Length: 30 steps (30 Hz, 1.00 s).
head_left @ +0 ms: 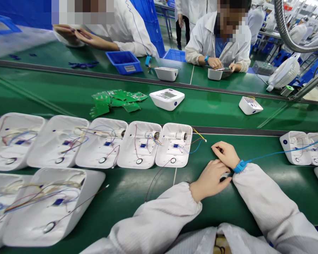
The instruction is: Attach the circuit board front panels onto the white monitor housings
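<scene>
My left hand [210,179] rests low over the green bench, back upward, its fingers bent and partly tucked beneath my right hand. A small grey-and-black item [224,176] shows between its thumb and fingers, mostly covered. My right hand [226,154], wearing a blue wrist strap [240,166] with a cord, is curled with thumb and fingers close together; whatever it may hold is hidden. Left of both hands, the nearest white plastic housing [172,160] lies open side up, its coloured wires and small white connector [205,140] hanging out toward my right hand.
Several open wired housings [139,164] line the left, with larger-looking ones [46,208] nearer me; others [296,148] stand right. On the green strip beyond lie circuit boards [102,102], a monitor with a display [167,98] and another housing [251,105]. Two co-workers sit opposite.
</scene>
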Tool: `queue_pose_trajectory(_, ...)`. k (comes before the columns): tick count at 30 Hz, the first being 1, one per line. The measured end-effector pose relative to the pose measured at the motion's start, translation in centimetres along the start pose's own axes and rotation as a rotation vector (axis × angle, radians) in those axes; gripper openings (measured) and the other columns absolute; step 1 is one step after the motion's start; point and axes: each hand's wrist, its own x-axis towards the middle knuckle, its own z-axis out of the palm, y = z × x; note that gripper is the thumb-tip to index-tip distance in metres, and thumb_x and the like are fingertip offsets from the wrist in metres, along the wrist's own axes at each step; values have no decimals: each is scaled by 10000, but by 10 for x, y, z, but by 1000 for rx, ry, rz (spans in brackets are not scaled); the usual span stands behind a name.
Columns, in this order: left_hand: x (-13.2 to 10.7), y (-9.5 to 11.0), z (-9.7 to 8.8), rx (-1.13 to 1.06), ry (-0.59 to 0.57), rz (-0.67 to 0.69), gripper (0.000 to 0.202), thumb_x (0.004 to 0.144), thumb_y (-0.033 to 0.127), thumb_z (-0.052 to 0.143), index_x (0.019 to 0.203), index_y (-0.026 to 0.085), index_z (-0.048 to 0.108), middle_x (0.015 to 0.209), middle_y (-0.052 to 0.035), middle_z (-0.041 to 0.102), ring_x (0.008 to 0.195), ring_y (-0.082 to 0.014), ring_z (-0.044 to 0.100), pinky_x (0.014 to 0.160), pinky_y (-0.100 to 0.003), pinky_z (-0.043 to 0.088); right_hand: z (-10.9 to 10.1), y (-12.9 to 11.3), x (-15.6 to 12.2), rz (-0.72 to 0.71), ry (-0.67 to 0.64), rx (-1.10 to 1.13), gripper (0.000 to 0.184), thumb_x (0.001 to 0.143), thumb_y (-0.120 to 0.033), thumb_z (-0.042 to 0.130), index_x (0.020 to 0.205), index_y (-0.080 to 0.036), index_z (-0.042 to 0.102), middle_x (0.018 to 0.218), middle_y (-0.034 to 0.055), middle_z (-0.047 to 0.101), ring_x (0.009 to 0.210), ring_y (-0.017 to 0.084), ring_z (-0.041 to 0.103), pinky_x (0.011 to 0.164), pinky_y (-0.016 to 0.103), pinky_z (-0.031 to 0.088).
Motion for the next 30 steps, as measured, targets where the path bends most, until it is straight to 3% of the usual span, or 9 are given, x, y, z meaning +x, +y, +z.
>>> queue_pose_trajectory(30, 0, 2, -2, 9, -24, -12, 126, 878, 268, 632, 975, 205, 681, 1047, -54, 741, 1031, -257, 615, 882, -406, 441, 1, 0, 0, 10, 0, -2, 165, 937, -281, 574, 893, -213, 718, 820, 25, 691, 708, 148, 607, 650, 274, 455)
